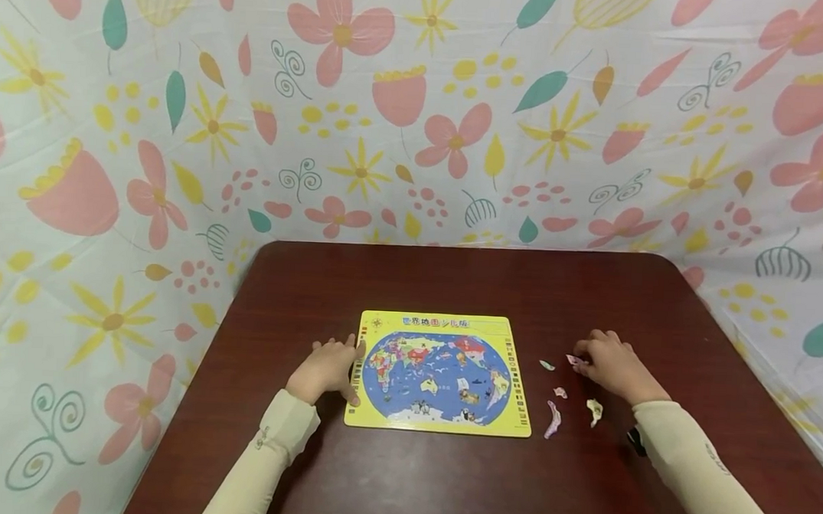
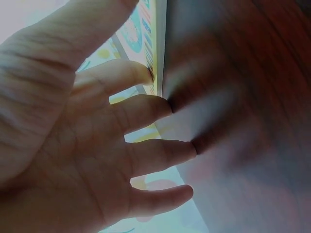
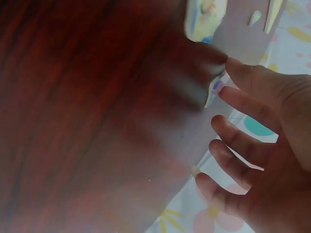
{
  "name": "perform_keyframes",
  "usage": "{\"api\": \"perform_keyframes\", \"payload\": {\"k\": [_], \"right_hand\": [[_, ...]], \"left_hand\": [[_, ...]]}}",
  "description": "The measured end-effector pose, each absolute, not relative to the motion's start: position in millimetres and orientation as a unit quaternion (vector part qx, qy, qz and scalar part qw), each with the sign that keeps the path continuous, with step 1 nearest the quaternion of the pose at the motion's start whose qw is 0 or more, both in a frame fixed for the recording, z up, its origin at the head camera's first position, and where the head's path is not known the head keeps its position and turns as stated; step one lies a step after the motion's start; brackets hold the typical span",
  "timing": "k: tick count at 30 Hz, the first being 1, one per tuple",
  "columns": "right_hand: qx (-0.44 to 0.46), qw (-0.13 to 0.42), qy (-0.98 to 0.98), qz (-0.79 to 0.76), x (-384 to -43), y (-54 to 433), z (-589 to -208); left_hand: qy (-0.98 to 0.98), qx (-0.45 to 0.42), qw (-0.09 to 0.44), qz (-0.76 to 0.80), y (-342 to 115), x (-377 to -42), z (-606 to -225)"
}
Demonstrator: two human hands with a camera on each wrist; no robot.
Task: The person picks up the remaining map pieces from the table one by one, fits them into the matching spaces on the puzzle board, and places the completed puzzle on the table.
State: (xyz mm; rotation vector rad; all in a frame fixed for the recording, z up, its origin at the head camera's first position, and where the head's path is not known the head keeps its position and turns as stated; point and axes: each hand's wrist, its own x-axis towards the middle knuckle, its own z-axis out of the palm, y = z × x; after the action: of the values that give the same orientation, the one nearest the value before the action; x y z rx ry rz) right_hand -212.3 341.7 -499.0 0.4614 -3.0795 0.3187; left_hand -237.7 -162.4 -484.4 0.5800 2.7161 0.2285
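Observation:
A yellow-bordered world map puzzle board (image 1: 439, 425) lies flat on the table, its blue oval holding coloured map pieces. At its left edge rests my left hand (image 1: 327, 370), fingers spread and fairly straight; in the left wrist view the fingertips (image 2: 163, 104) meet the tabletop beside the board's edge. To the right of the board, my right hand (image 1: 614, 365) pinches a small pinkish puzzle piece (image 1: 574, 360) between thumb and index finger. That puzzle piece (image 3: 214, 90) shows low over the table in the right wrist view, with the other fingers loosely bent.
Several loose pieces lie between board and right hand: a small greenish piece (image 1: 548, 365), a small pink piece (image 1: 560, 392), a long purple-edged piece (image 1: 553, 419) and a yellowish piece (image 1: 594, 412). The dark brown table (image 1: 452, 278) meets a floral cloth (image 1: 401, 172) behind.

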Motion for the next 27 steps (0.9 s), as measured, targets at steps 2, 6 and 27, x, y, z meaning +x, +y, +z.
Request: {"api": "perform_keyframes", "payload": {"k": [2,6,27], "right_hand": [[0.150,0.018,-0.983,0.104,-211.8,341.8,-502.0],[0.161,0.034,-0.982,0.098,-211.4,341.6,-505.1],[0.260,0.114,-0.959,0.024,-216.9,327.2,-497.4]], "left_hand": [[0.959,0.205,0.177,0.081,-162.8,-237.4,-484.2],[0.959,0.203,0.180,0.082,-163.2,-237.4,-484.3],[0.959,0.210,0.175,0.077,-163.3,-239.8,-483.9]]}}
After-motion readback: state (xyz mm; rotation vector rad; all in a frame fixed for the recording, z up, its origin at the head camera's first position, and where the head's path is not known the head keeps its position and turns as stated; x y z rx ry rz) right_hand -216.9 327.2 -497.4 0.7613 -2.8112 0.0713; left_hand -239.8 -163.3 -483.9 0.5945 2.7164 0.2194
